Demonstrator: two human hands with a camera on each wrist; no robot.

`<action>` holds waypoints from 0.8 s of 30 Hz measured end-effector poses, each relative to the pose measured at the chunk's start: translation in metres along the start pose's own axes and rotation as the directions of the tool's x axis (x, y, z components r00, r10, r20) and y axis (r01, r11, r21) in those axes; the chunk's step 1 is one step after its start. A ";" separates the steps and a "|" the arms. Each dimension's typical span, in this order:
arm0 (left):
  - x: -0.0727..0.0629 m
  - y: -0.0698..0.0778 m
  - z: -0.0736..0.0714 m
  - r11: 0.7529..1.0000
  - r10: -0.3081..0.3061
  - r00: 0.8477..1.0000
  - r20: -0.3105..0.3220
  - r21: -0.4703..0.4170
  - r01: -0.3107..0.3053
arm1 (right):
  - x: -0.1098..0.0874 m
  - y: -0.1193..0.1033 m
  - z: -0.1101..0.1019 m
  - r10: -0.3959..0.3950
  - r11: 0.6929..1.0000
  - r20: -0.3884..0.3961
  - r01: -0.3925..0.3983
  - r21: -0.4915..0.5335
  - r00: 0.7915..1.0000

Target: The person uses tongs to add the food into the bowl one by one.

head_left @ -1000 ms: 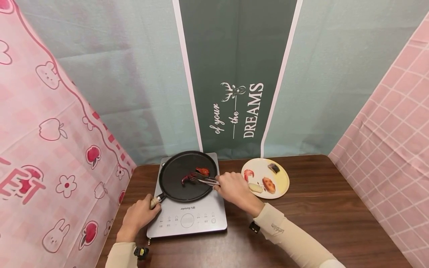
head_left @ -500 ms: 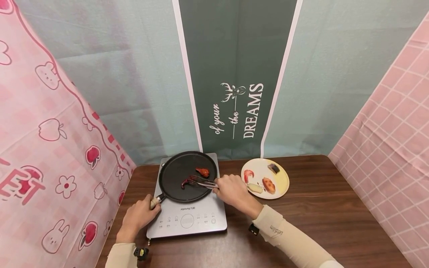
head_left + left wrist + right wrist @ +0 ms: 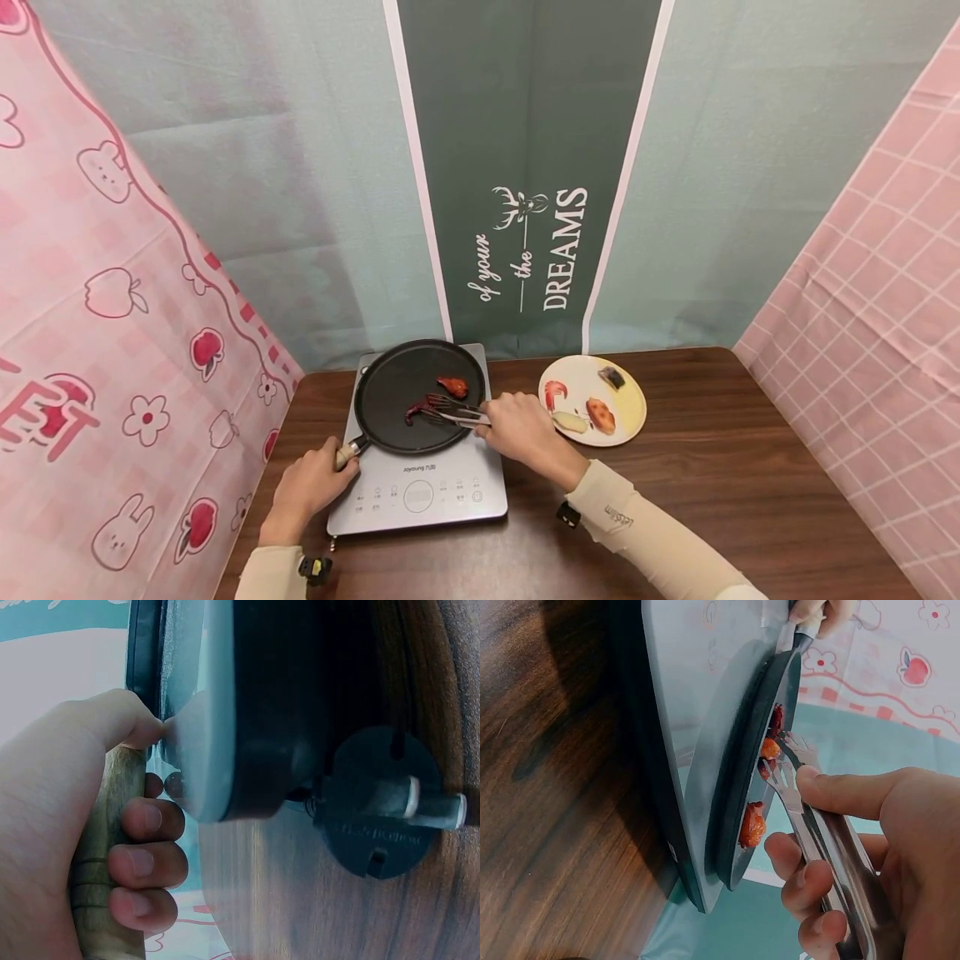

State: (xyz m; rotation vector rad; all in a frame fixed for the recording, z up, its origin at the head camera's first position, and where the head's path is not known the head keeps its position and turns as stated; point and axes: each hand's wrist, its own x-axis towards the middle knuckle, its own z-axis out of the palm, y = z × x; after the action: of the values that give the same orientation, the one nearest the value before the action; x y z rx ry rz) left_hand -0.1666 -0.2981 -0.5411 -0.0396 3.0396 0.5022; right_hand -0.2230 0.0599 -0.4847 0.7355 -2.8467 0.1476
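Observation:
My left hand (image 3: 311, 479) grips the wooden handle (image 3: 112, 795) of a flat black frying pan (image 3: 393, 375), its fingers curled round the wood in the left wrist view. My right hand (image 3: 525, 429) holds metal tongs (image 3: 825, 855) with fork-like tips. Those tips lie over the pan, around a dark red, curled piece of food (image 3: 415, 410) like an octopus tentacle. Whether they pinch it firmly I cannot tell. A reddish-orange piece shaped like a chicken drumstick (image 3: 453, 386) lies in the pan, apart from the tongs.
The pan sits on a silver induction cooker (image 3: 416, 517). To its right on the wooden table (image 3: 697, 483) stands a cream and yellow plate (image 3: 633, 400) with a shrimp (image 3: 556, 392), an orange-brown piece (image 3: 601, 414), a pale piece (image 3: 572, 422) and a dark piece (image 3: 612, 377). Printed cloths (image 3: 315, 167) hang behind.
The tongs' tips have swung slightly nearer to me, away from the drumstick-shaped piece, and stay at the dark red piece. My left hand keeps its grip on the handle.

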 end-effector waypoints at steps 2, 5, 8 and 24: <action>0.000 0.000 0.000 1.000 0.000 1.000 0.000 0.001 0.000 | 0.000 0.000 0.000 0.002 1.000 0.006 -0.002 0.006 1.000; 0.000 0.000 0.000 1.000 0.000 1.000 -0.001 0.002 0.000 | -0.001 0.000 0.000 0.005 1.000 0.009 -0.005 0.012 1.000; -0.001 0.000 0.000 1.000 0.001 1.000 -0.001 0.003 -0.001 | -0.001 -0.001 0.000 0.006 1.000 0.009 -0.007 0.016 1.000; 0.000 0.001 0.000 1.000 0.002 1.000 -0.008 0.007 -0.002 | -0.006 -0.001 -0.012 0.006 0.999 0.003 -0.006 0.036 1.000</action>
State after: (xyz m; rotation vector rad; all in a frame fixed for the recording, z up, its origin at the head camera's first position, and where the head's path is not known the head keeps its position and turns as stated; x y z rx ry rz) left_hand -0.1662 -0.2971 -0.5407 -0.0385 3.0491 0.4926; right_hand -0.2159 0.0637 -0.4744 0.7356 -2.8564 0.1989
